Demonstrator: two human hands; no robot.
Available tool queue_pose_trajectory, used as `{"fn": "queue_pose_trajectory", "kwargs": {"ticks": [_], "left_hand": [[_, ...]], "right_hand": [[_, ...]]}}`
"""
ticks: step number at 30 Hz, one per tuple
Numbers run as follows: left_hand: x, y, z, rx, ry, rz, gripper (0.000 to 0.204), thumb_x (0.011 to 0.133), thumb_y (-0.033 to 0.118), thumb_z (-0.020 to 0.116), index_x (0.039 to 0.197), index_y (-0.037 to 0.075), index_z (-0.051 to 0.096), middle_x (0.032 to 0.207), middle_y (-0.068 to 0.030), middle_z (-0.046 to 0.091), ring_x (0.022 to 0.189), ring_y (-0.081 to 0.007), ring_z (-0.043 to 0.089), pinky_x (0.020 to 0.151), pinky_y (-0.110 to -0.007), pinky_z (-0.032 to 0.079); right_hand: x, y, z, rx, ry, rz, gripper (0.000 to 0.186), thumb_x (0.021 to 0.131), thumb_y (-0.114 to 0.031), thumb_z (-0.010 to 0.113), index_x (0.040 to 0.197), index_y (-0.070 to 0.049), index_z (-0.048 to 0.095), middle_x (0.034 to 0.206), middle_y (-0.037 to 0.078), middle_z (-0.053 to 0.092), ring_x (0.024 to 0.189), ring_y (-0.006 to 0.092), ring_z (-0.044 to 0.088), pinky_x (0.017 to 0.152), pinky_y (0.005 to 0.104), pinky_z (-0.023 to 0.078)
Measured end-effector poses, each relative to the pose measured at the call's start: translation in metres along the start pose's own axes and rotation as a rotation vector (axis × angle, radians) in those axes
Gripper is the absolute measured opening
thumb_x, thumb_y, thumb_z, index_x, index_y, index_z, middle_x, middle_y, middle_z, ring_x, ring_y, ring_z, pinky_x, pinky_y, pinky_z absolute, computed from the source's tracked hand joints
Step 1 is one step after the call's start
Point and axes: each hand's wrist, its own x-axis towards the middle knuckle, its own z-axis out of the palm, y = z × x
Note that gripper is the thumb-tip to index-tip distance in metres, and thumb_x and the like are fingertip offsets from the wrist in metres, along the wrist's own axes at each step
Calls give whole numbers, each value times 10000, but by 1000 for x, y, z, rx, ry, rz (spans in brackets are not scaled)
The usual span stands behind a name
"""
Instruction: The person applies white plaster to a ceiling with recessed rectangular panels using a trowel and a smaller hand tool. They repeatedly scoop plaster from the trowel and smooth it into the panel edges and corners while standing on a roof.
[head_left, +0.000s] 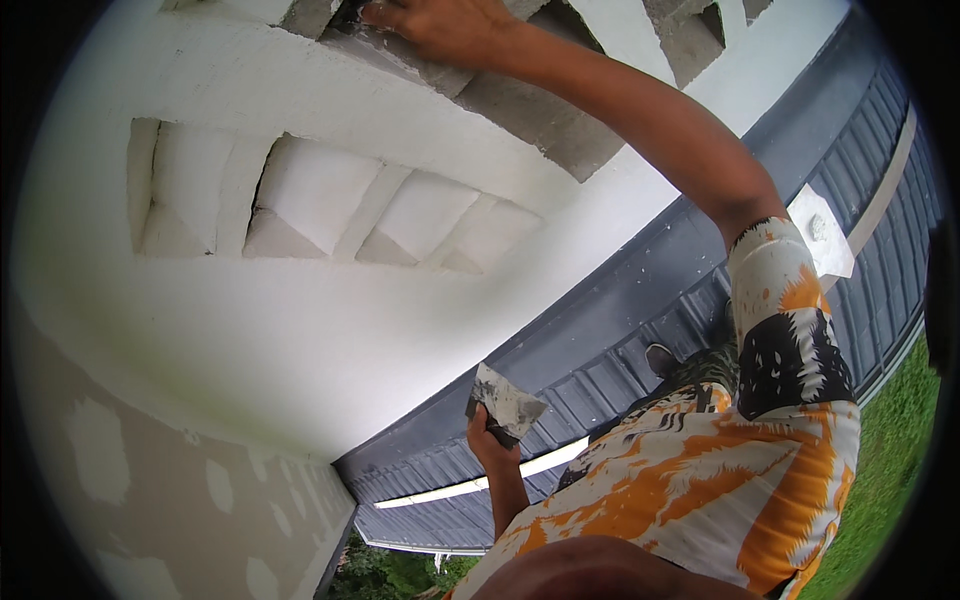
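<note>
Recess row: 4 white, angular recesses in a plastered wall (310,185), the landmark here.
Plate: a thin, flat, angular plate (508,402) smeared with grey-white paste, tilted, below and right of the recess row.
Left grip: the left hand (492,447) is closed on the plate's lower side, thumb against it.
Right grip: the right hand (448,30) reaches above the recess row to bare grey block openings (545,110); fingers curl by something dark, and I cannot tell how far they close or whether they hold it.
Plate's handling: probably light and stiff, not fragile; the paste looks soft and likely slippery.
Hold: best at the darker lower side, clear of the smeared face, kept near level.
Roof: dark, ribbed metal (590,400), below and right of the recess row.
</note>
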Motion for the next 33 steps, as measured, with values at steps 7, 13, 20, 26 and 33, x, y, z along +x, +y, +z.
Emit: {"fn": "queue_pose_trajectory", "kwargs": {"ticks": [7, 13, 20, 26, 33], "left_hand": [[0, -5, -7, -22, 1, -6, 340, 952, 153, 503, 1231, -40, 534, 1144, -161, 639, 1038, -310, 659, 889, -441, 549], [3, -4, -9, -4, -37, -14, 348, 957, 162, 498, 1240, -39, 532, 1148, -156, 638, 1036, -306, 659, 881, -437, 552], [3, -8, -5, -9, -40, -20, 336, 964, 163, 490, 1232, -33, 536, 1146, -152, 641, 1030, -291, 662, 876, -427, 554], [5, -11, -11, -19, -52, -32, 330, 968, 158, 484, 1229, -34, 540, 1140, -152, 646, 1030, -295, 663, 890, -428, 547], [5, -13, -8, -28, -26, -39, 332, 966, 152, 489, 1230, -44, 536, 1154, -159, 640, 1033, -301, 661, 896, -434, 543]], "right_hand": [[3, -7, 0, -159, 0, 175, 196, 799, -145, 572, 907, 5, 641, 836, 134, 586, 733, 251, 642, 515, 359, 525], [-11, -19, -5, -124, -28, 119, 192, 803, -134, 565, 919, 0, 640, 885, 166, 624, 743, 282, 664, 542, 389, 546], [-3, -17, -6, -6, -142, 72, 202, 813, -136, 560, 946, -14, 651, 915, 188, 625, 743, 301, 667, 558, 400, 553], [0, -22, -8, 69, -67, 129, 211, 813, -137, 559, 928, 10, 659, 933, 196, 630, 736, 286, 669, 566, 388, 558], [0, -14, -10, -16, -197, -25, 222, 810, -149, 563, 935, 12, 650, 945, 209, 636, 711, 265, 672, 554, 374, 556]]}}
